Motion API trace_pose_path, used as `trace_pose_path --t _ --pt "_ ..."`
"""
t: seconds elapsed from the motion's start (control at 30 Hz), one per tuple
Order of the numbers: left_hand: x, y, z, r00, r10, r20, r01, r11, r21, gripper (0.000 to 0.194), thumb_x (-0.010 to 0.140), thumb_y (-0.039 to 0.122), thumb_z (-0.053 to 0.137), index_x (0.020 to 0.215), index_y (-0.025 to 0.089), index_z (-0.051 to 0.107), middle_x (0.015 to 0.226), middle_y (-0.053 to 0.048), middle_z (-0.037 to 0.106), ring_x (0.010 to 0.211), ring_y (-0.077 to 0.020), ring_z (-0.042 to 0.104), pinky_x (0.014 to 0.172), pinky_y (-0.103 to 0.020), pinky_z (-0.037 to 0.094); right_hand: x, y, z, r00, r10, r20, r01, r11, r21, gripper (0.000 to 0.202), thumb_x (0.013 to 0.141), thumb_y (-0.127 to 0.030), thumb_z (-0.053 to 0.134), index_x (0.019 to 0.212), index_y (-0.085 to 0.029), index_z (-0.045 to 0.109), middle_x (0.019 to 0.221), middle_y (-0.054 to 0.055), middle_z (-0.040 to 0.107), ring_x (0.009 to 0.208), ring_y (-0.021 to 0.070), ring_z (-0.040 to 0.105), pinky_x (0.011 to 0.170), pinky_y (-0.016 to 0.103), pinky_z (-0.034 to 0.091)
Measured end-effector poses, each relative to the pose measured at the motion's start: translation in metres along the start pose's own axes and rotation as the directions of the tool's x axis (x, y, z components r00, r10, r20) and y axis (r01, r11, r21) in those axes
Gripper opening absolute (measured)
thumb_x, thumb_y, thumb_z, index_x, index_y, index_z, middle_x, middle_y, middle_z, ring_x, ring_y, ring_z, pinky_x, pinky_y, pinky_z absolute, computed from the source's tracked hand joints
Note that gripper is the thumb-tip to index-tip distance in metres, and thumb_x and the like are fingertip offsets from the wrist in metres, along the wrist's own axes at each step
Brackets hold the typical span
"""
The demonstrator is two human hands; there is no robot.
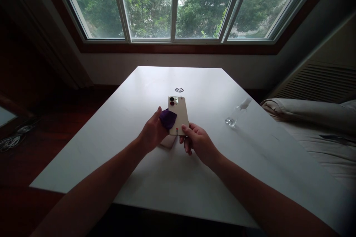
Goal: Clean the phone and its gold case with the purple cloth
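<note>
A pale phone [180,113] is held upright above the table, its back with the camera lenses facing me. My right hand [200,141] grips its lower right corner, thumb on the back. My left hand [152,131] holds a dark purple cloth [168,119] against the phone's left side; part of its fingers is hidden behind the cloth and phone. Below the phone, a flat pinkish object [168,142] lies on the table, partly covered by my left hand.
The white table [133,96] bears a small round black-and-white item [179,90] beyond the phone. A clear spray bottle [236,114] lies on its side to the right. Grey bedding [311,129] borders the table's right edge, and cables [16,139] lie on the floor at left.
</note>
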State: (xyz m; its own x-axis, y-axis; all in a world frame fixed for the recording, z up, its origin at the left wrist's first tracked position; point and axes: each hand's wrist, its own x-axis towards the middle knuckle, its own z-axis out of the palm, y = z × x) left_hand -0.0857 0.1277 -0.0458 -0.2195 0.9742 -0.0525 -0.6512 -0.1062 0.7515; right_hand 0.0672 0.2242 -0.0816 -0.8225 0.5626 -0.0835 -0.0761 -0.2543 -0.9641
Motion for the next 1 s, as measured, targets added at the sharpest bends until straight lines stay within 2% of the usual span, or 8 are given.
trace_pose_path --t 0.1,0.23,0.33,0.43,0.57,0.8,1.0 --pt "0.001 -0.002 0.000 1.000 -0.013 -0.021 0.013 1.000 0.004 0.051 0.098 0.051 0.048 0.119 0.011 0.071 0.122 -0.018 0.073 0.116 -0.0332 0.066 0.100 -0.046 0.051 0.003 -0.002 -0.005 0.997 -0.039 -0.072 0.041 0.999 0.030 0.038 0.089 -0.055 0.068 0.091 -0.019 0.056 0.067 -0.001 0.068 0.039 0.0089 0.054 0.032 0.019 0.041" --pt "0.002 -0.003 -0.003 0.987 0.009 -0.159 -0.006 1.000 0.020 0.033 0.093 0.033 0.053 0.102 0.010 0.075 0.108 -0.015 0.076 0.105 -0.0299 0.070 0.098 -0.045 0.054 0.005 -0.004 -0.009 0.988 -0.071 -0.135 0.077 0.996 0.043 0.038 0.089 -0.054 0.069 0.088 -0.019 0.055 0.067 -0.001 0.067 0.040 0.0089 0.054 0.033 0.019 0.040" --pt "0.002 -0.005 -0.008 0.979 0.028 -0.200 -0.008 0.995 0.098 0.024 0.089 0.026 0.063 0.102 0.009 0.074 0.103 -0.015 0.076 0.096 -0.0257 0.071 0.095 -0.040 0.055 0.004 -0.004 -0.009 0.986 -0.089 -0.144 0.095 0.995 0.037 0.038 0.090 -0.054 0.068 0.091 -0.018 0.056 0.068 -0.001 0.068 0.042 0.0093 0.055 0.035 0.019 0.043" --pt "0.002 -0.006 -0.013 0.983 0.026 -0.183 0.011 0.980 0.199 0.028 0.082 0.019 0.075 0.107 0.007 0.073 0.105 -0.016 0.075 0.099 -0.0253 0.071 0.098 -0.039 0.053 0.003 -0.004 -0.007 0.986 -0.106 -0.130 0.109 0.994 0.016 0.039 0.091 -0.054 0.067 0.097 -0.017 0.057 0.068 -0.001 0.068 0.042 0.0096 0.055 0.036 0.020 0.044" --pt "0.002 -0.006 -0.016 0.990 -0.025 -0.140 0.062 0.962 0.266 0.038 0.079 0.020 0.080 0.113 0.006 0.071 0.110 -0.018 0.074 0.104 -0.0273 0.070 0.103 -0.043 0.049 0.001 -0.004 -0.005 0.983 -0.129 -0.133 0.127 0.992 -0.019 0.040 0.090 -0.055 0.068 0.098 -0.017 0.057 0.067 -0.001 0.067 0.043 0.0106 0.056 0.037 0.021 0.045" --pt "-0.001 -0.002 -0.009 0.988 -0.051 -0.144 0.095 0.943 0.319 0.041 0.078 0.023 0.078 0.115 0.007 0.070 0.109 -0.017 0.074 0.100 -0.0266 0.068 0.094 -0.041 0.051 0.004 -0.001 -0.010 0.975 -0.163 -0.148 0.158 0.986 -0.045 0.040 0.091 -0.056 0.067 0.098 -0.017 0.057 0.066 -0.001 0.068 0.042 0.0108 0.056 0.038 0.022 0.046" --pt "-0.004 -0.005 -0.003 0.990 -0.071 -0.125 0.114 0.919 0.377 0.048 0.078 0.028 0.078 0.120 0.008 0.068 0.115 -0.018 0.073 0.104 -0.0287 0.068 0.093 -0.040 0.050 0.008 0.003 -0.013 0.957 -0.201 -0.209 0.193 0.979 -0.057 0.042 0.090 -0.057 0.068 0.101 -0.017 0.057 0.065 -0.002 0.068 0.041 0.0106 0.057 0.036 0.021 0.046"
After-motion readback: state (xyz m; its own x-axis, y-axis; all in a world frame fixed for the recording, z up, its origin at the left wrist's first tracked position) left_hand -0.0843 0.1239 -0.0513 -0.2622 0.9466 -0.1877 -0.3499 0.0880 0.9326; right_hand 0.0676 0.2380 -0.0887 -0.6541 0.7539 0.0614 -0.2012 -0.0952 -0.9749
